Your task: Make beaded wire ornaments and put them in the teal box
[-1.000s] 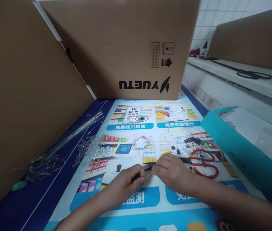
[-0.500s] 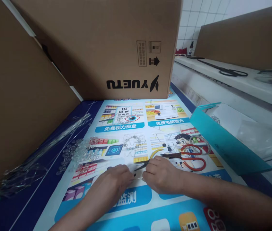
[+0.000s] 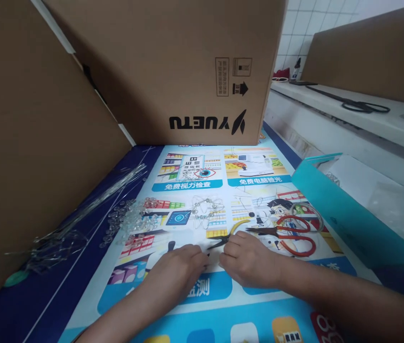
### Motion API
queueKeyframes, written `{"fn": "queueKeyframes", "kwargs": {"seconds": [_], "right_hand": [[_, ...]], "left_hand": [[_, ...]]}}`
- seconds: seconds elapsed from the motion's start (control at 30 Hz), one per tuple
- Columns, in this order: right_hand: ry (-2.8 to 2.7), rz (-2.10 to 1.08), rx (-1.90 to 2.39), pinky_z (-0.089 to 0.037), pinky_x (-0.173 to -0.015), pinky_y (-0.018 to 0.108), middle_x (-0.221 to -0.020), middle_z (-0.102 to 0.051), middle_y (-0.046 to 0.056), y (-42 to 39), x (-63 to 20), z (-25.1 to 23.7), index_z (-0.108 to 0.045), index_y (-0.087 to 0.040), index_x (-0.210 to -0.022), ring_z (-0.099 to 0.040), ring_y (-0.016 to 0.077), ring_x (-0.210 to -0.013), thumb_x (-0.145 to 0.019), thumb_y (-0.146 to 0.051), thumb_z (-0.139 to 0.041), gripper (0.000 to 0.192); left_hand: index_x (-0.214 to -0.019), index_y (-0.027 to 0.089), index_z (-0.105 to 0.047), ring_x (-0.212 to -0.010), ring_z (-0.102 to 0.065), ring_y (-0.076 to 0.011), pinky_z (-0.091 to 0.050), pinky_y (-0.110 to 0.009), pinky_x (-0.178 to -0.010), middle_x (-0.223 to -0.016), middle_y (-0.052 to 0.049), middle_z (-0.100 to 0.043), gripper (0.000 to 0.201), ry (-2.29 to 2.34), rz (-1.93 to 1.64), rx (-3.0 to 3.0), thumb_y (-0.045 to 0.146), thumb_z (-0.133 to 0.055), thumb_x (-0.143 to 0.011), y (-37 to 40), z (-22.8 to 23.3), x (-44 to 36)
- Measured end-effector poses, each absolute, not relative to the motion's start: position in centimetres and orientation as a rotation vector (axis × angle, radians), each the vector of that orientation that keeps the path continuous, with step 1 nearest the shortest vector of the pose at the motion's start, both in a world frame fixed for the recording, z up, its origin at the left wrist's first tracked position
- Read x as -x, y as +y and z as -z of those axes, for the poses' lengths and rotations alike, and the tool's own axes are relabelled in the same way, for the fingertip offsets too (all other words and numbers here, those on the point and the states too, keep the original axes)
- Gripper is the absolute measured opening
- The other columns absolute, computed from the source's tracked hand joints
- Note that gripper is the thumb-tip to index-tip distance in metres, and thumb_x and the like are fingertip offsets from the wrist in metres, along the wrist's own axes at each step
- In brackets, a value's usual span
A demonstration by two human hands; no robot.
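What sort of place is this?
Probably a makeshift craft workspace; home or shop, can't tell. Clear beads, pliers and scissors lie on a printed sheet, with cardboard standing behind.

The printed sheet (image 3: pixel 219 312) bears clear beads (image 3: pixel 132 221), wires (image 3: pixel 107 194), yellow-handled pliers (image 3: pixel 226 237) and orange-handled scissors (image 3: pixel 279 232)

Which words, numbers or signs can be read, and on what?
"YUETU", upside down: large cardboard box.
Black arrow: same box; small print beside it blurred.
"免费视力检查": printed mat.
"免费电脑验光": same mat.
"测": mat, by the left hand.
"E": mat's eye chart.
Other mat lettering: covered or too small.
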State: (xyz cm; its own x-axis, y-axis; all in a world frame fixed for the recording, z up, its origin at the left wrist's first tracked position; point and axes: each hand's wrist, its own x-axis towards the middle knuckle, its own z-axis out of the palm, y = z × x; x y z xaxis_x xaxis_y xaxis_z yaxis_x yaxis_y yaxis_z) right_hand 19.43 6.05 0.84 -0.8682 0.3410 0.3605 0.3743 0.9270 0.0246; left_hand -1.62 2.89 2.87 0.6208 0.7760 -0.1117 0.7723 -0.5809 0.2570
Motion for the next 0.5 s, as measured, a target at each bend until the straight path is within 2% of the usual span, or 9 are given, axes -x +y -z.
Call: {"fn": "queueKeyframes", "kwargs": {"seconds": [0.33,0.5], "right_hand": [[-2.74,0.024,0.566,-0.027,-0.06,0.031,-0.065,-0.051,0.002,6.46,-19.29,-0.27,-0.056,-0.017,-0.072,-0.041,0.0143,-0.066,-0.081,-0.016,-0.045,0.014],[-2.736,-0.112,0.58,-0.032,-0.064,0.032,-0.07,-0.053,0.003,6.66,-19.64,-0.55,-0.058,-0.017,-0.08,-0.044,0.0154,-0.071,-0.084,-0.026,-0.046,0.015]], "left_hand": [[-0.079,0.017,-0.053,-0.073,-0.054,-0.0178,-0.039,-0.028,-0.058,-0.078,-0.005,-0.058,0.015,1.218,-0.048,-2.581,0.016,-0.04,-0.085,3.4,-2.41,1.94],[-0.08,0.018,-0.052,-0.072,-0.054,-0.0185,-0.038,-0.028,-0.057,-0.08,-0.005,-0.058,0.013,1.21,0.008,-2.544,0.018,-0.04,-0.085,3.74,-2.99,1.92]]}}
